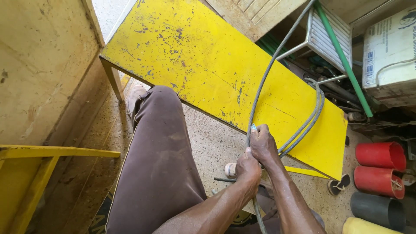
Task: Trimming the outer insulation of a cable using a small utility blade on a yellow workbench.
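A grey cable (264, 80) runs from the upper right down across a scratched yellow bench (208, 60) and loops back near the bench's right end. My right hand (263, 145) grips the cable strands at the bench's front edge. My left hand (248, 169) is closed on the same cable just below it, touching the right hand. The cable continues down between my forearms. A small pale cylinder and a dark thin rod (223, 179) lie on the floor just left of my left hand.
My leg in brown trousers (158, 160) stretches under the bench over speckled floor. Red pipe pieces (380, 156), a dark pipe and a yellow one lie at the right. A green pipe (344, 60), a cardboard box (390, 52) and metal clutter sit behind. A yellow frame (39, 152) is at left.
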